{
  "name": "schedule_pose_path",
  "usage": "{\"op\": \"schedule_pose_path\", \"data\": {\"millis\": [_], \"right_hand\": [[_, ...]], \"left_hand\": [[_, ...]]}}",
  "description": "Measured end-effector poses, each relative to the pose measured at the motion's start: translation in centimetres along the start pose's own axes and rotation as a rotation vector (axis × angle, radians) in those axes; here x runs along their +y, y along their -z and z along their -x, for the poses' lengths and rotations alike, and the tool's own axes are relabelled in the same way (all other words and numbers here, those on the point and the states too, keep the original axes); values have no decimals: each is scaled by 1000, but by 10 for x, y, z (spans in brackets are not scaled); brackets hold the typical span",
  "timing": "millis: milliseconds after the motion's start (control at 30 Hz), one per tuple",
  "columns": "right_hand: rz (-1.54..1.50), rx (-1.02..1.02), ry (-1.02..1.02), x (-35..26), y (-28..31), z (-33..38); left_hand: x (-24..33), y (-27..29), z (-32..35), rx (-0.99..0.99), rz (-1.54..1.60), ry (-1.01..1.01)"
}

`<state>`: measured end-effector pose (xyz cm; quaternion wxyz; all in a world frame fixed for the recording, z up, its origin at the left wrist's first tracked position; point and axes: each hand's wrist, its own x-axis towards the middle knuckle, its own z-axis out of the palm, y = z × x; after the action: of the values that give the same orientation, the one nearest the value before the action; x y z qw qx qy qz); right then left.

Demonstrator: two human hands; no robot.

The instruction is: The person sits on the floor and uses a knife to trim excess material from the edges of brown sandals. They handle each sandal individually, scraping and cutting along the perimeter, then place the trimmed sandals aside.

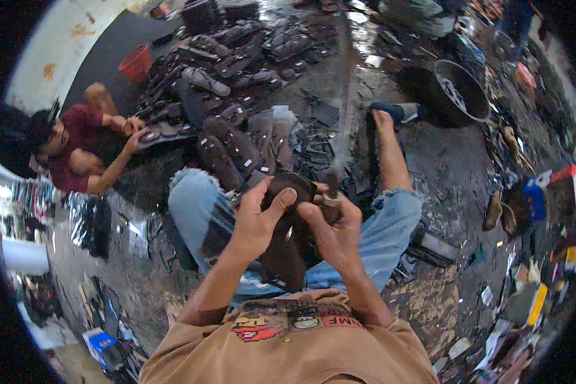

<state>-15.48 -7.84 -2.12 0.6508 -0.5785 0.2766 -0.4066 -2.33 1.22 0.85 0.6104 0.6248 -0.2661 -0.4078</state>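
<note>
Left hand [257, 216] clamps dark sandal [285, 257], thumb on top, likely to steady it; right hand [339, 229] pinches its right edge; sandal pile [238, 63] beyond it.

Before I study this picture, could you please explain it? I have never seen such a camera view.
There is no machine. The wearer's bare left hand and bare right hand hold a glossy dark brown piece, apparently footwear, above the lap. The picture comes from the left of two head-worn fisheye cameras looking down, so edges curve. On the dark, littered floor are a heap of dark brown sandals, a round black tub and a red bucket. At left, a co-worker in a dark red shirt holds a dark sandal.
</note>
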Motion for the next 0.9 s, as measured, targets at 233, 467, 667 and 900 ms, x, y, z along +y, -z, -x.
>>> {"op": "schedule_pose_path", "data": {"millis": [233,467,667,900], "right_hand": [[547,-355,-168,-2,58,72],[675,-516,-82,20,87,139],[263,-239,-489,-10,70,95],[462,-769,-478,-40,80,109]], "left_hand": [[1,68,29,111,126,329],[18,48,37,263,115,388],[6,50,58,184,243,419],[-2,51,102,332,419,513]]}}
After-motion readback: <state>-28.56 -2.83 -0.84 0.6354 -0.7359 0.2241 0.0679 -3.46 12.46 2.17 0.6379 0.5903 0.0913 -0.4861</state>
